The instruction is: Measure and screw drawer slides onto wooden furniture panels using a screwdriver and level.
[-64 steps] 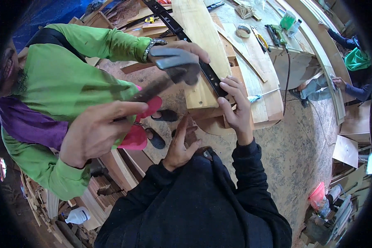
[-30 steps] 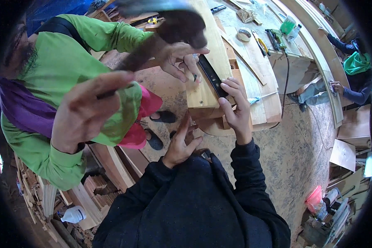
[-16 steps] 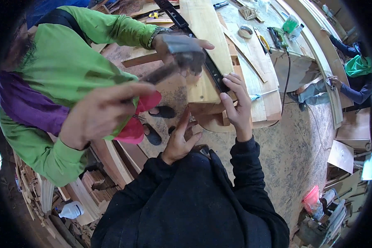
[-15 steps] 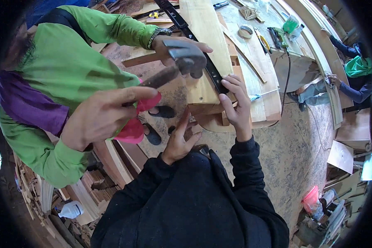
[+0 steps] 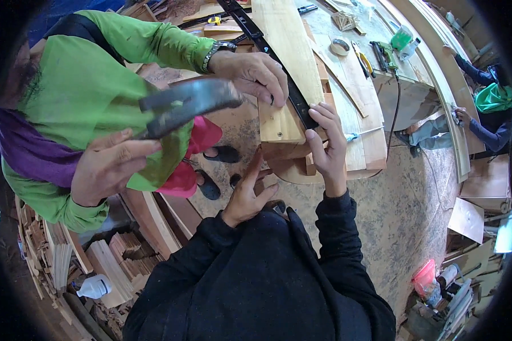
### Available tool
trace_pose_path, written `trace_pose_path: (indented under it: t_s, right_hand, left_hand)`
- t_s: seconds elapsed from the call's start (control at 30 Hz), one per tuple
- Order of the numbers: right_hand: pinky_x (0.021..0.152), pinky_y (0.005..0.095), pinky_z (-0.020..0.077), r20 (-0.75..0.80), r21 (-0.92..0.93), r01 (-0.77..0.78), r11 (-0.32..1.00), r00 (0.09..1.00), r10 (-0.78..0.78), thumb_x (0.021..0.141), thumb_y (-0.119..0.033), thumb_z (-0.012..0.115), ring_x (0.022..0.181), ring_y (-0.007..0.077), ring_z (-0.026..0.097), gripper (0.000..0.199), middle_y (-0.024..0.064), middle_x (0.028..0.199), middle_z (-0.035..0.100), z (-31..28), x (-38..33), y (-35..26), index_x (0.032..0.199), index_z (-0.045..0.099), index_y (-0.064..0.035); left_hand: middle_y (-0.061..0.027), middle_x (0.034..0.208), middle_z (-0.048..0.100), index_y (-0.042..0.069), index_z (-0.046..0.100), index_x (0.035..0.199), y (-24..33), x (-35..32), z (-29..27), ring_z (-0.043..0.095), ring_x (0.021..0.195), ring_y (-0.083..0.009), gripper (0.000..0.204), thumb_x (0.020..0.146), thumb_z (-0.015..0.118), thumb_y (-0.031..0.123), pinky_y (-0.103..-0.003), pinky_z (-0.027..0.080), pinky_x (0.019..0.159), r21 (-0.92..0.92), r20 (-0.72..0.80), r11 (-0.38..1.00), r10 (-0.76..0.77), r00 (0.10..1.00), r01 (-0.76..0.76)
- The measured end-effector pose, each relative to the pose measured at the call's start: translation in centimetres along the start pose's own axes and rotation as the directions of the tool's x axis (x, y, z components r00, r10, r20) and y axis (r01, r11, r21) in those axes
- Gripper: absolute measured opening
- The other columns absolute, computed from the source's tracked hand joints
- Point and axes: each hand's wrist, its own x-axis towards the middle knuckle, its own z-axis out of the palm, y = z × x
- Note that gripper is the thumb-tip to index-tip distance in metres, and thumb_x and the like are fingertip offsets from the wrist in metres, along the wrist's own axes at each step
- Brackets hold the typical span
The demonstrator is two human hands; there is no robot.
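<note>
Long black metal rail (image 5: 260, 42): It lies slanted on a flat pale-yellow wooden board (image 5: 290, 45), its near end at the right hand (image 5: 327, 142).
Rail marks: Small pale spots show; they are too small to tell if they are writing.
Right hand grip: Thumb and fingertips hold the rail's near end, by the board's edge.
Left hand (image 5: 248, 195): Fingers are loose and spread, just below the board's end; I cannot tell if a fingertip touches the wood.
Co-worker in a bright green shirt (image 5: 96, 74): One hand (image 5: 256, 73) pinches a small dark thing (image 5: 272, 101) over the board, left of the rail. The other hand (image 5: 109, 169) holds a blurry dark metal claw hammer (image 5: 196, 101), apart from the board.
Right side: A blue-handled screwdriver (image 5: 352, 137) lies just beside the right hand; yellow-handled pliers (image 5: 362, 59) lie farther off.
Room: Gray speckled floor (image 5: 404, 210) spreads right of the right forearm.
</note>
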Motion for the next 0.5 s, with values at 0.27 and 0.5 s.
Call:
trace_pose_path:
  t_s: [0.27,0.5]
  right_hand:
    - [0.109,0.0436,0.0423,-0.008,0.003,-0.008,1.0,1.0,0.008,0.089,-0.011,0.07,0.129,0.035,0.055,0.031,0.0172,0.126,0.067,-0.3,0.2,0.1,0.118,0.068,0.0012]
    - [0.109,0.0435,0.0423,-0.005,-0.022,-0.003,1.0,1.0,0.003,0.09,-0.011,0.069,0.129,0.0344,0.055,0.031,0.0171,0.126,0.067,-0.4,0.2,-0.2,0.119,0.068,0.0011]
  left_hand:
    - [-0.0205,0.164,0.025,0.003,0.018,0.16,0.4,0.3,0.0,0.046,0.139,-0.029,0.086,0.09,0.068,0.007,-0.04,0.041,0.113,0.005,-0.011,1.0,0.007,1.0,-0.007]
    - [-0.0249,0.158,0.033,-0.001,0.024,0.157,2.0,1.9,-0.9,0.042,0.143,-0.0327,0.08,0.091,0.067,0.009,-0.041,0.032,0.118,0.041,-0.067,0.999,0.019,0.998,-0.016]
